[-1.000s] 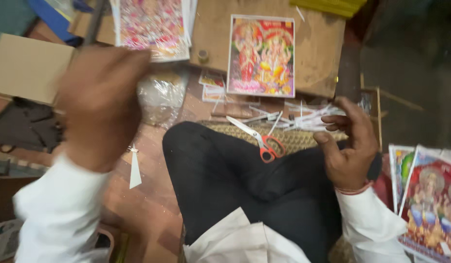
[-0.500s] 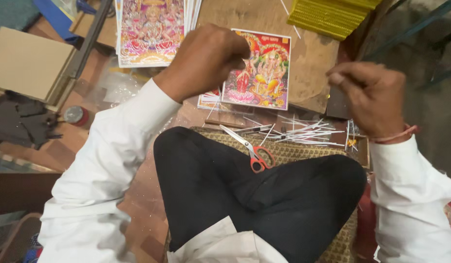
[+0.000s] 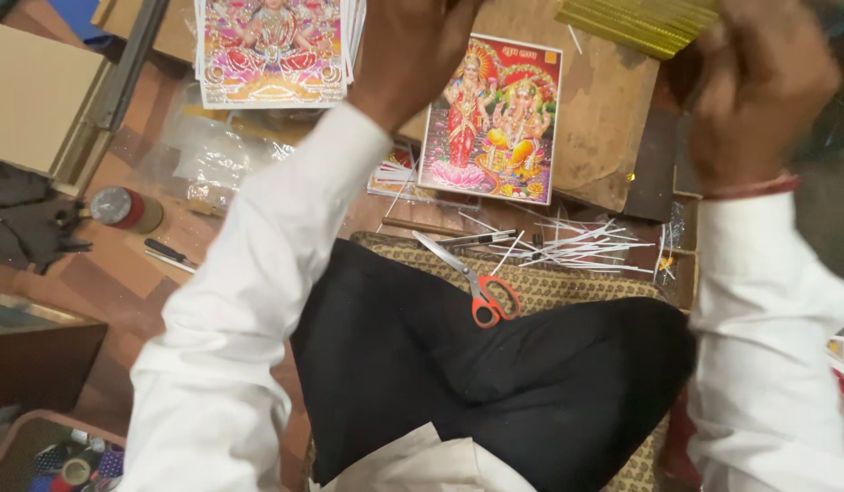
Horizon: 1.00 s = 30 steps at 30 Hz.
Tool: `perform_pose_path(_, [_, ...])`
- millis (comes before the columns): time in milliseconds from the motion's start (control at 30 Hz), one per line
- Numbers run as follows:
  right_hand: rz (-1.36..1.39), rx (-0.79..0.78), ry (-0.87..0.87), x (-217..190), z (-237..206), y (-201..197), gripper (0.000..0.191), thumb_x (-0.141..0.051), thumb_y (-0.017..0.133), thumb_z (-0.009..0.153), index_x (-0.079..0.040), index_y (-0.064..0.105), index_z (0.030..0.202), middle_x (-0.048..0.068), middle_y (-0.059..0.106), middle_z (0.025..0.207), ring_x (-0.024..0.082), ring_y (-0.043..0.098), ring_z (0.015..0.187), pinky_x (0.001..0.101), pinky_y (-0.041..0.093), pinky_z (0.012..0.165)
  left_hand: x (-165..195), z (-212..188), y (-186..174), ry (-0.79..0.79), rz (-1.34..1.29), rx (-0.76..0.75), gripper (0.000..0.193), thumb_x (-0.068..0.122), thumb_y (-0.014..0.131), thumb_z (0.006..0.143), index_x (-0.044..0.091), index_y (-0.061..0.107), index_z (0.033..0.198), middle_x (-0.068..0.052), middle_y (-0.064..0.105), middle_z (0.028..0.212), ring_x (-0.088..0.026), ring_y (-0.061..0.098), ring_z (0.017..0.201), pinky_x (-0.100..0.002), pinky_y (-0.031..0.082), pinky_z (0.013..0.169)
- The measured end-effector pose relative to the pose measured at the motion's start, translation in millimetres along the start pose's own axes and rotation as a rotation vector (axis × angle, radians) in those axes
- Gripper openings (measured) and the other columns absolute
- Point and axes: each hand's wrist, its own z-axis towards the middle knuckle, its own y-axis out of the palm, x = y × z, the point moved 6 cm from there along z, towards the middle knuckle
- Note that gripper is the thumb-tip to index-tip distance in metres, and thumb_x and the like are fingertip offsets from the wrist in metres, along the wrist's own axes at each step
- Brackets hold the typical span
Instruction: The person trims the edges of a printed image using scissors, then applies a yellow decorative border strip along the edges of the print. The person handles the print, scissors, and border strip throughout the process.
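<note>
Both arms in white sleeves are stretched up toward the top of the frame. The left hand [image 3: 413, 46] sits at about 12 o'clock, right over the upper edge of the colourful religious print [image 3: 491, 121] that lies flat on the wooden board [image 3: 599, 100]. It looks like it's touching the print's top edge, but the fingers run out of the frame, so I can't tell whether they're curled or gripping anything. The right hand [image 3: 759, 87] is up at 1 o'clock, blurry, with a red thread at the wrist, just beside the stack of gold strips [image 3: 640, 23]; I can't tell how its fingers stand either.

A second stack of prints [image 3: 271, 46] sits at 11 o'clock. Orange-handled scissors [image 3: 476, 287] lie dead centre on the woven mat [image 3: 567, 282], next to the dark-trousered knee, with a scatter of thin white paper slivers [image 3: 577, 246] just to their 2 o'clock. A small red-capped jar [image 3: 121, 208] rests at 9 o'clock on the floor.
</note>
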Motion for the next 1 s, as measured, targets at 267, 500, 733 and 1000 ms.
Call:
perform_pose_path(267, [0.141,-0.295,0.424,-8,-141,125,0.019,-0.003,0.075,0.093,-0.005,0.077,0.112,0.018,0.073,0.119,0.035,0.071,0.111,0.0424,0.056,0.095,-8,-150,34,-0.46,-0.171,-0.166,0.015,0.003,0.076,0.086,0.002,0.075,0.101,-0.016,0.069,0.119,-0.035,0.07,0.105,-0.041,0.056,0.089])
perform_pose_path(500, [0.249,-0.556,0.679,8,-208,177,0.02,-0.01,0.078,0.088,-0.009,0.079,0.108,0.016,0.07,0.125,0.034,0.069,0.108,0.0419,0.055,0.09,-26,-209,71,-0.537,-0.036,-0.322,0.013,-0.005,0.07,0.08,-0.001,0.075,0.092,-0.018,0.069,0.116,-0.039,0.065,0.107,-0.046,0.052,0.092])
perform_pose_path(733, [0.153,-0.567,0.593,-2,-207,167,0.045,-0.007,0.087,0.066,-0.007,0.079,0.111,0.02,0.066,0.129,0.038,0.067,0.11,0.0439,0.054,0.094,-17,-210,66,-0.513,0.09,-0.344,0.026,-0.008,0.069,0.067,-0.001,0.072,0.092,-0.024,0.062,0.117,-0.045,0.061,0.109,-0.048,0.05,0.091])
perform_pose_path(1000, [0.04,-0.488,0.658,-2,-216,170,0.051,-0.008,0.093,0.064,0.0,0.076,0.112,0.02,0.071,0.111,0.037,0.068,0.101,0.044,0.055,0.09,-20,-219,73,-0.633,0.013,-0.37,0.03,-0.011,0.066,0.075,-0.002,0.063,0.104,-0.024,0.063,0.116,-0.046,0.062,0.106,-0.05,0.051,0.089])
